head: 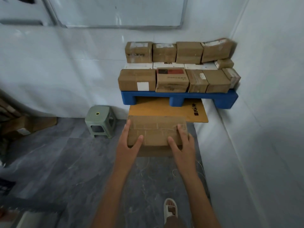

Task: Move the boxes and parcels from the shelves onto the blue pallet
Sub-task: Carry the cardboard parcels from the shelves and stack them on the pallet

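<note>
At the far left a green stool (99,121) stands on the grey floor against the wall, well clear of the walking line, and plays no part here. Next comes the left hand (130,142), clamped on the left end of a brown cardboard box (156,132): thumb lying over the top face, fingers running along the side, a grip that likely keeps the load level while it is carried. The box is in the air at about waist level, near the person and short of the blue pallet (179,96); its long axis runs left to right across the body, its broad taped face up, its long far edge facing the pallet. That is probably so because it can then be slid in parallel to the rows already there. The right hand (182,142) mirrors the left on the other end, thumb on top, fingers wrapped over the edge. Beyond, the pallet sits in the far right corner on a yellow board (166,109), carrying stacked boxes (179,66) in two tiers, packed tight to the wall, which leaves the top as the likely free spot.
</note>
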